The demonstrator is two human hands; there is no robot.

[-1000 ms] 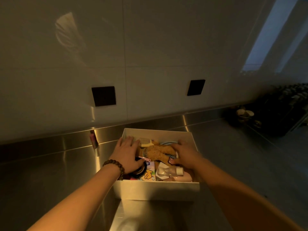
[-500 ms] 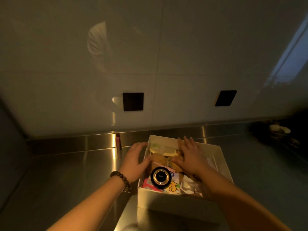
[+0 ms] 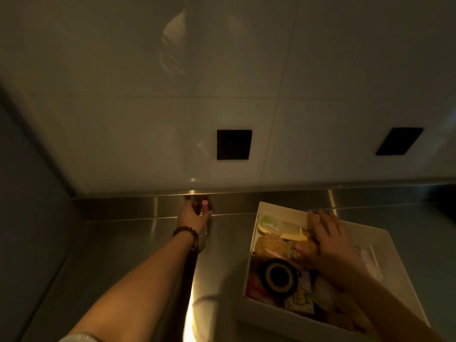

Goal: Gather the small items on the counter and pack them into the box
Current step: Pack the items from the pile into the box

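A white box (image 3: 256, 218) stands on the steel counter at the lower right, holding a brown plush toy (image 3: 267, 244), a pale comb (image 3: 293, 230), a round black compact (image 3: 277, 276) and other small items. My right hand (image 3: 328, 245) lies flat on the items inside, fingers spread. My left hand (image 3: 193, 215), a bead bracelet at its wrist, has reached to the back of the counter. Its fingers curl around a small pink tube (image 3: 204, 206) standing upright against the steel backsplash.
The steel counter (image 3: 123, 255) stretches left to a side wall. White wall tiles rise behind, with two black square sockets (image 3: 234, 144). The counter's front edge runs near my forearms.
My left hand left the box's side and stretched left and back to the pink tube. The view swung left, so the box now sits lower right. My right hand stays on the contents.
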